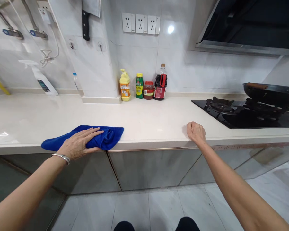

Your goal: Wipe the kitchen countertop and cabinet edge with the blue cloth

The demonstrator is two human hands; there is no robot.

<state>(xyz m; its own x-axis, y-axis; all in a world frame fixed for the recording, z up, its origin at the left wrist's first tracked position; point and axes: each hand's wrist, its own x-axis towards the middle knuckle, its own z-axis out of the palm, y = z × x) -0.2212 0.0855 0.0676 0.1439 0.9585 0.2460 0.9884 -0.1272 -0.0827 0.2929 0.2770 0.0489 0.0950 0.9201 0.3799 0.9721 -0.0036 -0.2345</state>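
Observation:
A blue cloth (106, 138) lies on the pale countertop (146, 123) near its front edge. My left hand (78, 143) rests flat on the cloth with fingers stretched out, a metal bracelet on the wrist. My right hand (196, 132) sits on the counter's front edge to the right, fingers curled under, with nothing visible in it.
Against the back wall stand a yellow pump bottle (125, 85), a green bottle (139, 85), a red jar (148, 90) and a dark sauce bottle (160, 82). A black gas hob (243, 112) with a pan (271, 93) is at right. A spray bottle (42, 78) stands far left.

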